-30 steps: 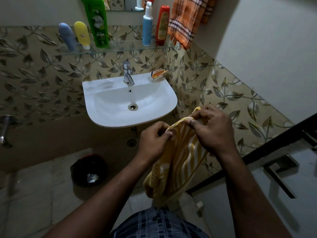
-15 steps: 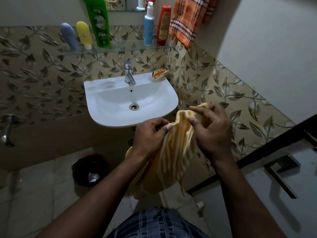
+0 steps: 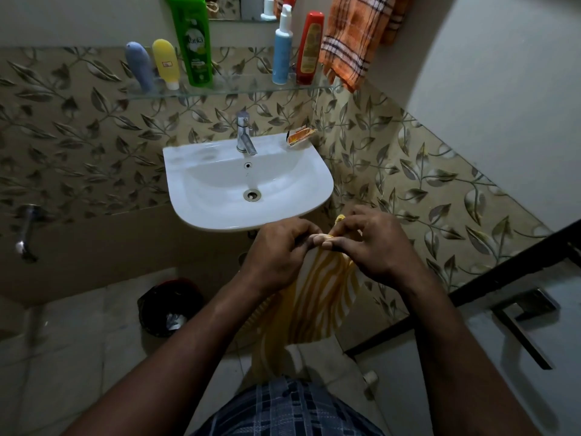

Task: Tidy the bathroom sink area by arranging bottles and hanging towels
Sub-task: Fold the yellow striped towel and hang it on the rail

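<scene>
Both hands on the yellow-and-white striped cloth towel (image 3: 317,297), held just in front of the white ceramic wall sink (image 3: 248,180), near its 5 o'clock rim. Left hand (image 3: 276,256) and right hand (image 3: 377,247) are nearly touching; fingertips of each pinch the towel's bunched top edge, thumbs pressed against forefingers. The rest of the towel hangs free toward 6 o'clock.

Likely step: finding an edge so it can be opened out and hung.

To do it well:
- work the pinches along the top hem to its corners, then draw the hands apart so the cloth falls flat
- keep the hem taut between hands; no twist
- lift toward 1 o'clock, where the orange checked cloth towel (image 3: 355,39) already hangs; the hanger itself isn't visible
- keep the cloth clear of the glass wall shelf (image 3: 229,91) and its red plastic bottle (image 3: 309,48) at the 1 o'clock end, which looks easy to knock over
</scene>
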